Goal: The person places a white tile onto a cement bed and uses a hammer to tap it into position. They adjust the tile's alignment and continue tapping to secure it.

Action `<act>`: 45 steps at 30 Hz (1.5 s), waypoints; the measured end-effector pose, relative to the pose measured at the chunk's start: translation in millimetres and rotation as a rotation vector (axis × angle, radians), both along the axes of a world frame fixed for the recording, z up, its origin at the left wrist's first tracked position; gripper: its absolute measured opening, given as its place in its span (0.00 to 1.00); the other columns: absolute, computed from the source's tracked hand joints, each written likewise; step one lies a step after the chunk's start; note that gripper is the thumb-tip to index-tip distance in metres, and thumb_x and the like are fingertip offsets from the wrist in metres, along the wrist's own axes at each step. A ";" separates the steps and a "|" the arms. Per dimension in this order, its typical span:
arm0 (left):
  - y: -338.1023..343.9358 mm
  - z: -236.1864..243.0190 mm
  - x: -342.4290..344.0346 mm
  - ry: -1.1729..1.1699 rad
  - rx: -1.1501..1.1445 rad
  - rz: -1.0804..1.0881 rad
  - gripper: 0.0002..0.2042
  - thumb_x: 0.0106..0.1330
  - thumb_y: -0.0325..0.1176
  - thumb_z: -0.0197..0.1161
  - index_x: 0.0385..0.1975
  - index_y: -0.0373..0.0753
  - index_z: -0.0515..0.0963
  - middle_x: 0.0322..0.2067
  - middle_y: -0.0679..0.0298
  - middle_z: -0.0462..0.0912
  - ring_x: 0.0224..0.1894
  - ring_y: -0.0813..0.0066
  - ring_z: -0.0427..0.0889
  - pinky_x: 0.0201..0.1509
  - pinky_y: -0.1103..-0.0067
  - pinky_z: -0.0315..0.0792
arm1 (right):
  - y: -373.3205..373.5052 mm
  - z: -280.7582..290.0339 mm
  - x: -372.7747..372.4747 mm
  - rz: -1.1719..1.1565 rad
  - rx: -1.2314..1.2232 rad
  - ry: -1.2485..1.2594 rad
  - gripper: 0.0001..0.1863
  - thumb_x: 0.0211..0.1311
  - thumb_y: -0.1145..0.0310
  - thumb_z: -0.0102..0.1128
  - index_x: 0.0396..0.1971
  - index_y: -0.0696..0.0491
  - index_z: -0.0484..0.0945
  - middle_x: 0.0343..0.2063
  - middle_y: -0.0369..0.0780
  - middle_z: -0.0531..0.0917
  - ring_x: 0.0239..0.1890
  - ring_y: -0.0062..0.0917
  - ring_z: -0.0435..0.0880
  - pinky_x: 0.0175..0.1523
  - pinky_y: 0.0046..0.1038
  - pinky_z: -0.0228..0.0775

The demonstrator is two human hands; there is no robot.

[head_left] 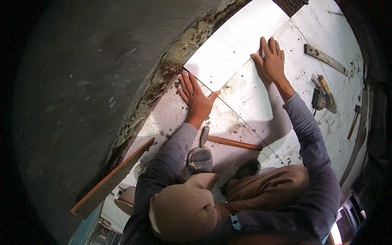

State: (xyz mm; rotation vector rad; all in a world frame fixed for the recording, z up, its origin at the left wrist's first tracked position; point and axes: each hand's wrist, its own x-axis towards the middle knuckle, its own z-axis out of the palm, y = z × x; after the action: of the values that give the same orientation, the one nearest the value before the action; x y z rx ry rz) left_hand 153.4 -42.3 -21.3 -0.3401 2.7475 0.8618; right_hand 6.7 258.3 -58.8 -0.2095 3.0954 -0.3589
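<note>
White tile lies upper centre of frame, along the rough wall edge. Left hand and right hand both flat, fingers spread, pressing its near edge. Looks stiff, heavy, brittle, slick; best held by edges.

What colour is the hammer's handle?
Orange-brown, on the hammer lying behind the left hand; the head view shows it.

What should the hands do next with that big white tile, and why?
Probably slide the white tile a little toward the laid tile. The left hand lies flat near its lower corner and the right hand flat at its edge, both open, so neither grips it. Its far side sits by the rough mortar edge, and the joint looks unsettled.
</note>
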 end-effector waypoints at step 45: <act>-16.5 -1.9 4.0 0.014 0.148 -0.047 0.56 0.71 0.44 0.73 0.83 0.31 0.34 0.84 0.45 0.24 0.85 0.46 0.17 0.80 0.43 0.15 | 21.0 23.7 -47.1 -0.073 -0.196 -0.139 0.45 0.64 0.37 0.72 0.70 0.55 0.74 0.69 0.61 0.72 0.72 0.56 0.68 0.73 0.54 0.64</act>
State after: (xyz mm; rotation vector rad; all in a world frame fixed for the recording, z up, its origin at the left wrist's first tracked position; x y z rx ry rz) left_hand 157.5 -58.8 -23.2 -0.2414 2.6730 1.0507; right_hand -40.3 279.3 -35.1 -0.0712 2.9350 -0.6511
